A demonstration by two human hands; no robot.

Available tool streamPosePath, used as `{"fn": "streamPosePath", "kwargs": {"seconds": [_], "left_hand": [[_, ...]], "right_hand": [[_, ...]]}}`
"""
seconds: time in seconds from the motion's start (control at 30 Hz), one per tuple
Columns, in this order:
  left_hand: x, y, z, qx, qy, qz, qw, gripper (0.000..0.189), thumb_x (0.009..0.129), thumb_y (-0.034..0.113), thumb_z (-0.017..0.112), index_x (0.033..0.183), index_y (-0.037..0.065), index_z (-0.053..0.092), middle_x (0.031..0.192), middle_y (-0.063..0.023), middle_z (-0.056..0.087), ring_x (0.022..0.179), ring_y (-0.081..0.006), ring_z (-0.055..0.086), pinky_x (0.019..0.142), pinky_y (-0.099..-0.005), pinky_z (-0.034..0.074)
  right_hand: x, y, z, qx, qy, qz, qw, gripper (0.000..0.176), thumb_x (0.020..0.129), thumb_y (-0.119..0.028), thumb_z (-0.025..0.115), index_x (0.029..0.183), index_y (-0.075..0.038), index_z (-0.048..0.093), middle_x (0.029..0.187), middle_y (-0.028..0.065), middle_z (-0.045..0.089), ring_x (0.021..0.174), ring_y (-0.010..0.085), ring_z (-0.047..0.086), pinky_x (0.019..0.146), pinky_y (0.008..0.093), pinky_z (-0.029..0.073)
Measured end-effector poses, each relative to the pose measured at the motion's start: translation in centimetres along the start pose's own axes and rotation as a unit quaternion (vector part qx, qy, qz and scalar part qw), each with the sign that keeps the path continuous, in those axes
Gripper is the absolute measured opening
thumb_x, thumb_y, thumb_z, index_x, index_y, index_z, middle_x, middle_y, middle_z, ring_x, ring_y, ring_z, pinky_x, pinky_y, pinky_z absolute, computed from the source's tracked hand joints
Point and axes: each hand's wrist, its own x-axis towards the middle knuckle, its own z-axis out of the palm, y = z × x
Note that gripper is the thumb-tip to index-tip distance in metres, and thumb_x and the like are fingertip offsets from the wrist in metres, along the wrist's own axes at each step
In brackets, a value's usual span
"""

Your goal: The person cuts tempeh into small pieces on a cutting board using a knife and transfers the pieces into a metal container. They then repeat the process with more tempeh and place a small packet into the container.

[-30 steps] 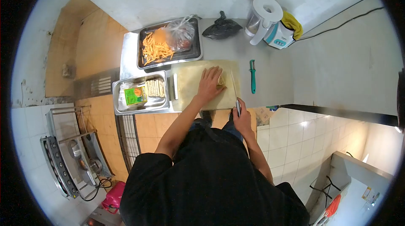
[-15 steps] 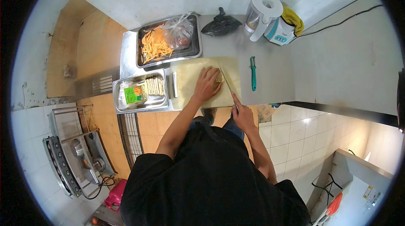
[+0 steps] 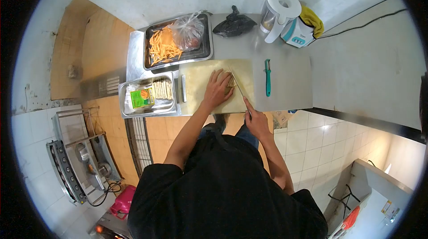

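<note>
On the pale cutting board point(image 3: 196, 91), my left hand point(image 3: 217, 89) presses down on a small light-brown sliced block point(image 3: 231, 81), fingers bent over its left side. My right hand point(image 3: 256, 122) is wrapped round the handle of a knife point(image 3: 239, 87), whose blade lies along the block's right side, pointing away from me. Left of the board, a steel tray point(image 3: 147, 115) holds a green packet point(image 3: 142, 98) and a row of similar pale slices point(image 3: 162, 90).
Behind stands a dark tray point(image 3: 206, 56) with orange strips point(image 3: 163, 48) and a clear plastic bag point(image 3: 187, 33). A black bag point(image 3: 234, 24), a blender point(image 3: 280, 13) and a green-handled peeler point(image 3: 268, 78) are on the counter. A stove point(image 3: 64, 172) is at lower left.
The knife and both hands hold nearly the same place, with the blade shifted very slightly at the block. The whole view has tilted a little.
</note>
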Motion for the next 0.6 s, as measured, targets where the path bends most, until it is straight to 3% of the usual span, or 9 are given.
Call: {"fn": "streamPosePath", "kwargs": {"seconds": [0.6], "left_hand": [[0.2,0.1,-0.1,-0.01,0.006,-0.005,1.0,0.052,0.083,0.026,0.077,0.128,0.004,0.065,0.137,-0.0095,0.061,0.137,-0.0365,0.047,0.12,-0.0569,0.033]], "right_hand": [[-1.9,0.2,-0.7,-0.004,-0.006,0.002,1.0,0.064,0.1,-0.017,0.057,0.16,-0.029,0.038,0.07,0.0216,0.065,0.064,0.0428,0.065,0.063,0.0539,0.052]]}}
